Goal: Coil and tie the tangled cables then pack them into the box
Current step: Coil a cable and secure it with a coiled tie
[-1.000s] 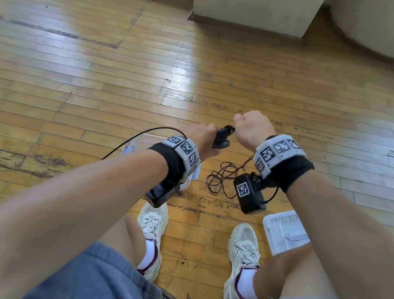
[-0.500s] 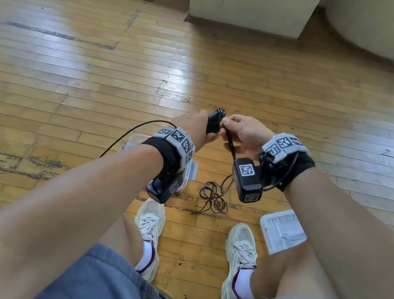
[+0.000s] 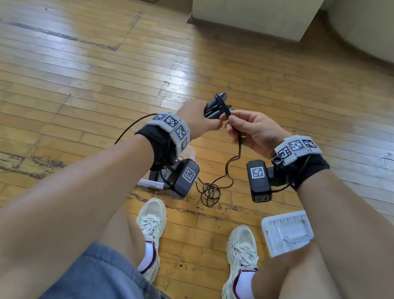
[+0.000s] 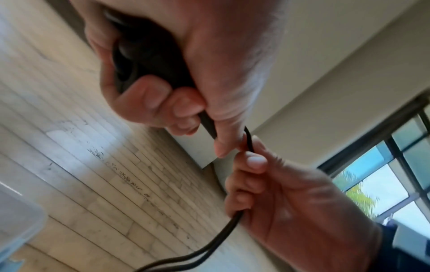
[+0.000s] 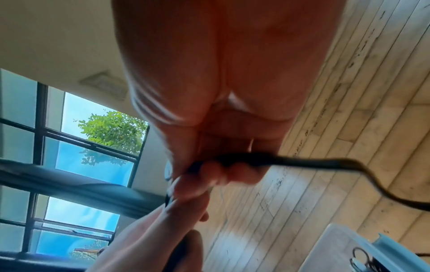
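My left hand (image 3: 198, 121) grips a bundle of coiled black cable (image 3: 217, 104) upright above the floor. My right hand (image 3: 250, 131) pinches the loose strand right beside the bundle, where the strand crosses over it. From there the black cable (image 3: 237, 154) hangs down to a small tangle (image 3: 210, 193) on the floor. In the left wrist view the left hand's fingers (image 4: 149, 103) curl around the dark bundle (image 4: 144, 60), and the right hand (image 4: 279, 193) holds the strand (image 4: 223, 235) below it. A clear plastic box (image 3: 190, 152) sits under my left wrist, mostly hidden.
A white lid (image 3: 287, 232) lies on the wooden floor by my right knee. My two shoes (image 3: 152, 221) stand just behind the tangle. A pale cabinet base (image 3: 253, 7) and a rounded white object (image 3: 384, 26) stand at the far side. The box's corner (image 5: 349, 244) shows in the right wrist view.
My right hand has turned from knuckles-up over the bundle to palm-up, now pinching the strand beside it. The left hand has tilted the bundle more upright.
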{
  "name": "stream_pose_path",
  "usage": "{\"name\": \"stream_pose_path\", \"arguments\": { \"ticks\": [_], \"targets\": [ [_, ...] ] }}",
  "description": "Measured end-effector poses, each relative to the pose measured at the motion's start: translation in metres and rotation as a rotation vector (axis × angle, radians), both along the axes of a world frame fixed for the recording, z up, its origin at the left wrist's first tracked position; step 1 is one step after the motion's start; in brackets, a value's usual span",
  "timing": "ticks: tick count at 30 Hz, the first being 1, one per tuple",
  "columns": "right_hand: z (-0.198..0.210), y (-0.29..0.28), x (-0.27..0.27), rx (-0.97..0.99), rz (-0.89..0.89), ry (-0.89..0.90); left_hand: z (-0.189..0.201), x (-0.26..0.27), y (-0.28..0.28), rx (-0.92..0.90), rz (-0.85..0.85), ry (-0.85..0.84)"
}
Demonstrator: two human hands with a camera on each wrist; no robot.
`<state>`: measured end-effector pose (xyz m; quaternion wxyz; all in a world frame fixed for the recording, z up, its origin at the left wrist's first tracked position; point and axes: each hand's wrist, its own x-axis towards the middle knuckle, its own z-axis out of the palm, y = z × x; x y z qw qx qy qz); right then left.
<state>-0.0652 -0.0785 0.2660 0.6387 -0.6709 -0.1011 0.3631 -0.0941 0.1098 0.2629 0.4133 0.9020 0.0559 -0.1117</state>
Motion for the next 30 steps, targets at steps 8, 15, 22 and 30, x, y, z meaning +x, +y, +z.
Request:
{"name": "stream_pose_path", "arguments": {
  "ticks": [8,15,22,30],
  "targets": [
    [0.005,-0.012,0.006,-0.305,0.233,-0.271,0.015,-0.009,0.007,-0.109,-0.136,0.084],
    [-0.005,0.0,0.004,-0.861,0.326,-0.536,0.02,-0.028,-0.007,0.117,-0.519,0.1],
    [-0.002,0.003,0.0,-0.871,0.489,-0.793,0.007,-0.031,-0.013,0.479,-0.703,0.101],
    [-0.01,0.012,-0.005,-0.942,0.585,-0.851,-0.013,-0.037,-0.026,0.758,-0.726,0.101]
  ]
}}
